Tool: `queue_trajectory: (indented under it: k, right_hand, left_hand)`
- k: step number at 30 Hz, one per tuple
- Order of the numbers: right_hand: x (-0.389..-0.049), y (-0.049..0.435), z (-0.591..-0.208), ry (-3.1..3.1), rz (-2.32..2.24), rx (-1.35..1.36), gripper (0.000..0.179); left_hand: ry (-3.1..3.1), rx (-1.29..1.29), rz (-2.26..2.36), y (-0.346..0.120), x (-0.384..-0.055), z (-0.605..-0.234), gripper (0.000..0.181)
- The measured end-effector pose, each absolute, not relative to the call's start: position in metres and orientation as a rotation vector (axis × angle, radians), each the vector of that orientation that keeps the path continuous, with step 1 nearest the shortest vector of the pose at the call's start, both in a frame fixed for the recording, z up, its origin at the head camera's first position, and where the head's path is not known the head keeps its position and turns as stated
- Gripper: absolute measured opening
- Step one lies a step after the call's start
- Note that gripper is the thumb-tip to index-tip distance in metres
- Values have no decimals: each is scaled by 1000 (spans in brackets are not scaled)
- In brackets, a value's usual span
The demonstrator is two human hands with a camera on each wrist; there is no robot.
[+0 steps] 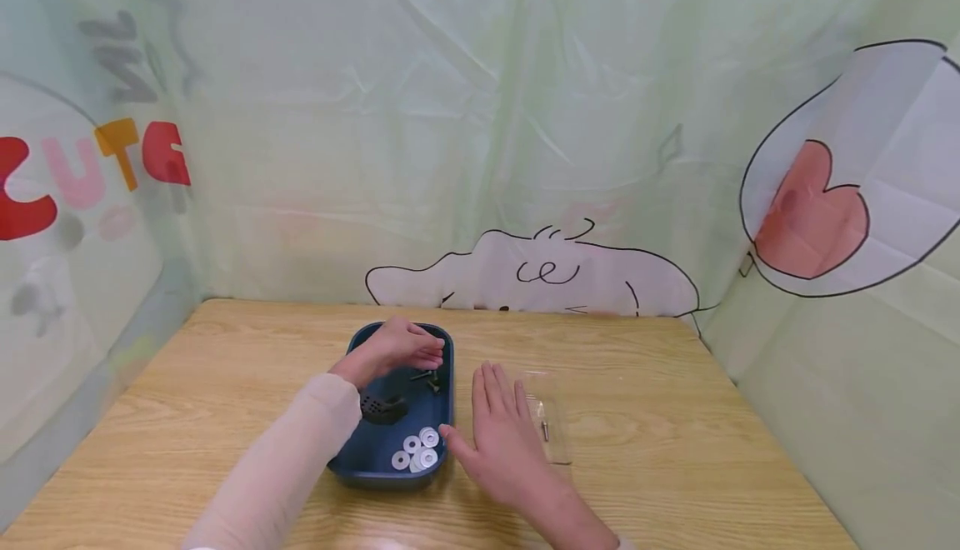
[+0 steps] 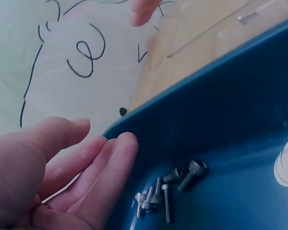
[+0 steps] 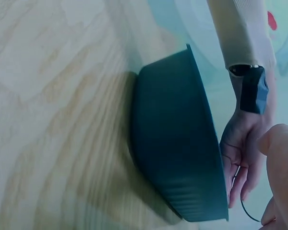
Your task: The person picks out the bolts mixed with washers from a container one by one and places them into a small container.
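A dark blue tray (image 1: pixel 390 477) stands on the table. My left hand (image 1: pixel 401 346) is over its far end, thumb apart from the loosely bent fingers and nothing between them. In the left wrist view those fingers (image 2: pixel 110 179) overlap the tray's rim, beside several metal screws (image 2: pixel 165 189) on the tray floor. Several flat silver washers (image 1: pixel 417 448) are grouped at the near end. My right hand (image 1: pixel 506 446) is just right of the tray, fingers straight and holding nothing, its thumb at the tray's side. Beyond it lies a clear plastic case (image 1: pixel 557 450) with one screw (image 1: pixel 545 431).
The wooden table (image 1: pixel 667 433) runs back to a printed curtain (image 1: pixel 300 158), which also hangs along both sides. A black device (image 3: pixel 254 91) is strapped to my left wrist and hangs over the tray.
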State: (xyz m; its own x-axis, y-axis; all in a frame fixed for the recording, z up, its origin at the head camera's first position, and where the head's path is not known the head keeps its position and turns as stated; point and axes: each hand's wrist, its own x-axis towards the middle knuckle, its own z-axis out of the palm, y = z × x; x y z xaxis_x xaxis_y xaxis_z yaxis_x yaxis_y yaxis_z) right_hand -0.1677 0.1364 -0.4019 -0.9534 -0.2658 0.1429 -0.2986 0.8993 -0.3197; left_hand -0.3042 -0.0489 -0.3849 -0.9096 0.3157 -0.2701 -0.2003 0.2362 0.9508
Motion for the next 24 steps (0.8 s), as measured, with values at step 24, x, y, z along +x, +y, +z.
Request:
queue_trajectory:
  k: [24]
  right_hand:
    - [-164, 102, -424, -3089, 399, 453, 91]
  left_hand:
    - [2188, -60, 1582, -61, -296, -410, 25]
